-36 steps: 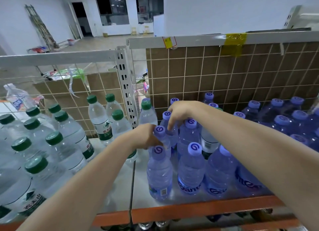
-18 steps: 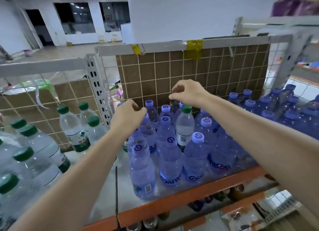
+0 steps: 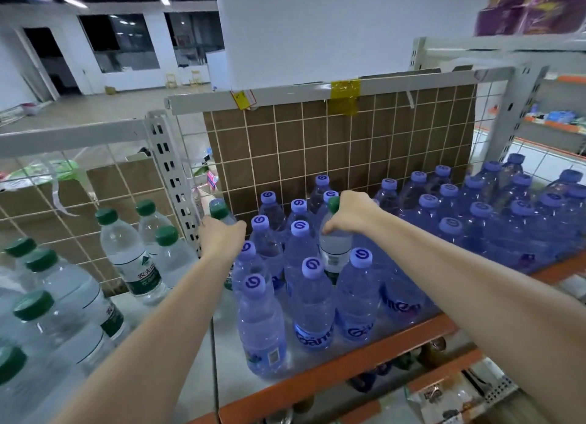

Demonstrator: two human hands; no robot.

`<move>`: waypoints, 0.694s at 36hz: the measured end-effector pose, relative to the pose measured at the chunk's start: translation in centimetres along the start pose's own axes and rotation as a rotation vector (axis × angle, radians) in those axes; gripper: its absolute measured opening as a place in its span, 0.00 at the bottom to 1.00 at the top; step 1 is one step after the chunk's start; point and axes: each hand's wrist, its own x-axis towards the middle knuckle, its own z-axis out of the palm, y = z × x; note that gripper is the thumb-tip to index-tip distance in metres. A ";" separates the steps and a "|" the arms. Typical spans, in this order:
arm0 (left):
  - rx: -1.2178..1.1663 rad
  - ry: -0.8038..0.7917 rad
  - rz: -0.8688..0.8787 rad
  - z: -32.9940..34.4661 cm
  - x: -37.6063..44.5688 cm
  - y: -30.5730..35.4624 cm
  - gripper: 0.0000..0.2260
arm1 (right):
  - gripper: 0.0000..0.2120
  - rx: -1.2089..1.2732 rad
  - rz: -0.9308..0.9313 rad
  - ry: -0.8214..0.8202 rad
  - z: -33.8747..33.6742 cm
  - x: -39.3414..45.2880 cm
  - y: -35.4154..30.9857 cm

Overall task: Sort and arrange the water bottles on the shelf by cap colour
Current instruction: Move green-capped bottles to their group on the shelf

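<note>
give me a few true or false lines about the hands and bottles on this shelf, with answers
1. The right hand grips a green-capped bottle standing among purple-capped ones. True.
2. The left hand is on a purple-capped bottle. False: it is on a green-capped bottle beside the post.
3. The clear green-capped bottles fill the left side of the shelf. True.
4. Both hands are empty and away from the bottles. False: each is closed on a bottle.
5. The shelf has a blue front edge. False: it is orange.

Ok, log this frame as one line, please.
left hand: gripping green-capped bottle | right hand: gripping green-capped bottle among purple ones | both standing on shelf
</note>
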 end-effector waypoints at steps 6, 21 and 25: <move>-0.143 -0.065 -0.063 -0.1 1.0 0.3 0.22 | 0.23 -0.036 0.052 -0.111 -1.1 1.4 -0.1; -0.093 -0.048 0.022 -0.2 1.3 -0.9 0.23 | 0.24 0.020 -0.009 -0.271 -0.9 2.2 2.0; -0.042 -0.032 0.096 -1.3 0.8 0.3 0.29 | 0.24 0.053 -0.035 -0.196 -1.4 1.8 1.8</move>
